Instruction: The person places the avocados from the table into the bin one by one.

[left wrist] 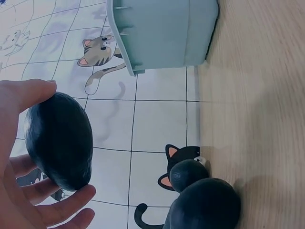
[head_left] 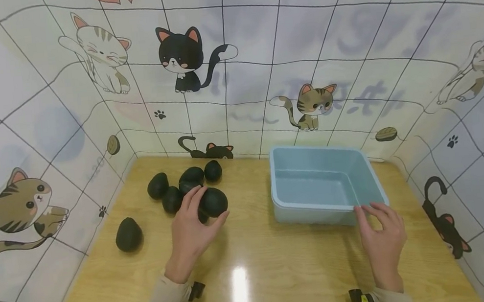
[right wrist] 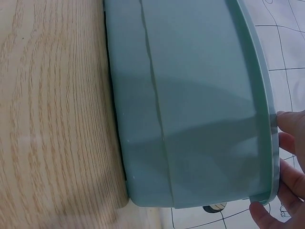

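My left hand (head_left: 192, 232) holds a dark green avocado (head_left: 214, 202) between thumb and fingers. In the left wrist view that avocado (left wrist: 61, 140) is seen raised off the table, thumb on one end and fingers round the other. Several more avocados lie close behind and left of this hand, among them one at the back (head_left: 213, 171); part of the group is hidden by the hand. Over on the right, my right hand (head_left: 382, 234) grips the rim of a light blue plastic bin (head_left: 314, 210) at its near right corner, with the fingertips (right wrist: 288, 123) along the edge.
A single avocado (head_left: 129, 234) lies apart on the left of the wooden table (head_left: 273, 275). Behind and on both sides rises a white sheet (head_left: 239, 38) with a grid and cartoon cats. The bin's inside floor shows no avocados.
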The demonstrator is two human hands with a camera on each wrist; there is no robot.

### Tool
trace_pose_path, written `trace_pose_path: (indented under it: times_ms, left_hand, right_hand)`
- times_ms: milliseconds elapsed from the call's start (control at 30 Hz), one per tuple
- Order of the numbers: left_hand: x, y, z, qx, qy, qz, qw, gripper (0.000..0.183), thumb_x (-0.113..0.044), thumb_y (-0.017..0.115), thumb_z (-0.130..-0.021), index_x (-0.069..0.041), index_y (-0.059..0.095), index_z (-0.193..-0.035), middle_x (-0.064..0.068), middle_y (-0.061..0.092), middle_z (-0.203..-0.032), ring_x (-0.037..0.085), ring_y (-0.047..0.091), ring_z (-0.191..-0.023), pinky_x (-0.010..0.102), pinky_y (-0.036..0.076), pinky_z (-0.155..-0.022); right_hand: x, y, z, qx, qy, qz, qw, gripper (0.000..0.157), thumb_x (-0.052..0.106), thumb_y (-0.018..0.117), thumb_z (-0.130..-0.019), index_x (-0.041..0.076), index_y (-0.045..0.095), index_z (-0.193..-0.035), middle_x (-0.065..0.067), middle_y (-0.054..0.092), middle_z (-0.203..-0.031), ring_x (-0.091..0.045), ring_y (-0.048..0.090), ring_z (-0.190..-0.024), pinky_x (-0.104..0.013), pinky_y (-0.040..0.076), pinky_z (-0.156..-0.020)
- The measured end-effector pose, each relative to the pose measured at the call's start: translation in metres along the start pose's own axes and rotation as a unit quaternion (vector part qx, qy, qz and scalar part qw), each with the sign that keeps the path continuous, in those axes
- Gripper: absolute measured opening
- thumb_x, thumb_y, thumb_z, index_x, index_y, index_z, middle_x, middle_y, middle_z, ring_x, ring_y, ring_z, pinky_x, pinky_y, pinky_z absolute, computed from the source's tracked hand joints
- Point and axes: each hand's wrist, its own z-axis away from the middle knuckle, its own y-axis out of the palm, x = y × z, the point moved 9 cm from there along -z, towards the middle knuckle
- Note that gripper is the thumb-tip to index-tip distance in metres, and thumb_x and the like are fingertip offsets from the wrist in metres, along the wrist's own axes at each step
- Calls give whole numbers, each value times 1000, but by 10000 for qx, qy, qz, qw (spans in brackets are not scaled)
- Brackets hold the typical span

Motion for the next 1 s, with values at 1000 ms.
trace_pose_path:
  times_ms: [1000]
  left_hand:
    - [-39, 23, -16, 84, 427, 244, 9988, 78, -48, 90, -80, -13, 64, -145, 11, 61, -149, 39, 72, -113, 53, 61, -86]
  right_hand:
    - [-5, 3, 2, 161, -28, 70, 9998, 20, 7, 86, -89, -11, 79, -95, -29, 75, -110, -4, 54, -106, -12, 33, -95]
